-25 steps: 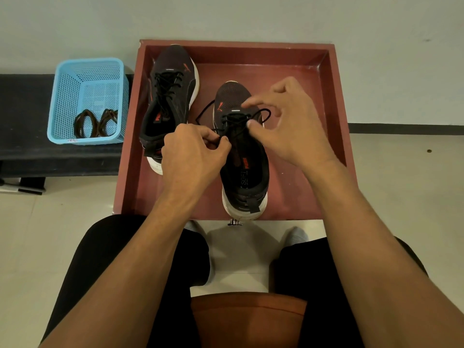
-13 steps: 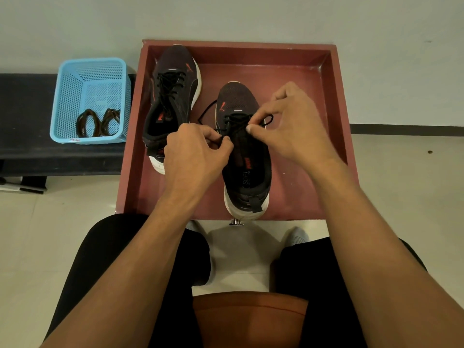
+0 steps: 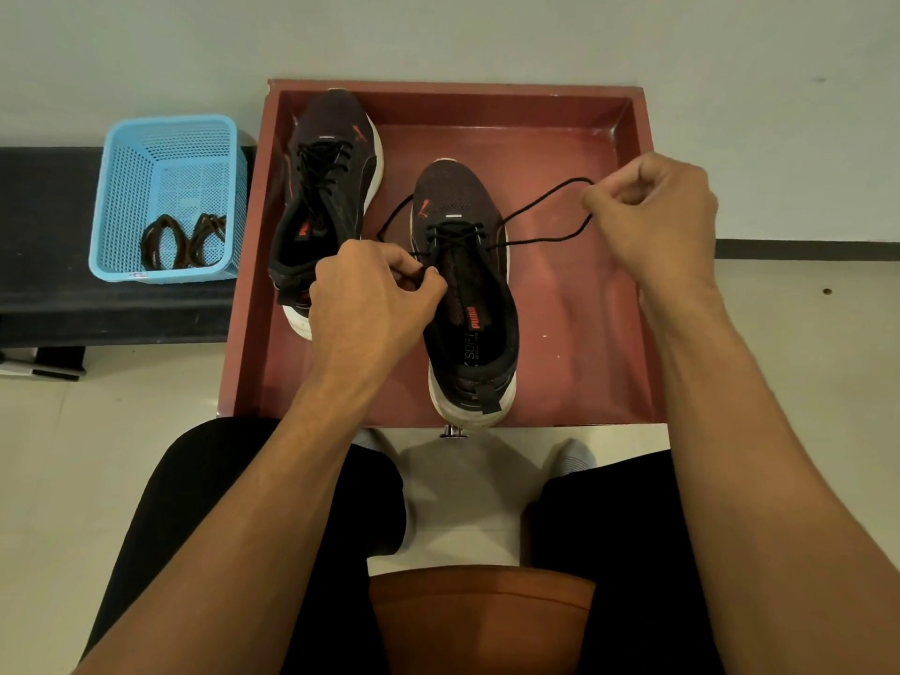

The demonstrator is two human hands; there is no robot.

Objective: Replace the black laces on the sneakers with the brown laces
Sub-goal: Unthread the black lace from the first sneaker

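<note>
Two black sneakers lie in a red-brown tray (image 3: 604, 362). The left sneaker (image 3: 326, 187) keeps its black lace fully threaded. The nearer right sneaker (image 3: 467, 304) has its upper eyelets unlaced. My right hand (image 3: 652, 221) pinches a loop of the black lace (image 3: 540, 221) and holds it out to the right of the shoe, above the tray. My left hand (image 3: 370, 304) pinches the other lace end at the shoe's left eyelets. Brown laces (image 3: 182, 241) lie coiled in a blue basket (image 3: 165, 153) at the left.
The basket stands on a dark bench (image 3: 53, 294) against the wall. The tray's right half holds nothing but the lace loop above it. My knees in black trousers and an orange-brown seat (image 3: 482, 621) fill the bottom of the view over a pale tiled floor.
My right hand has drawn the black lace out from the shoe's top eyelets, moving right by a hand's width. The left hand has stayed at the shoe's left side.
</note>
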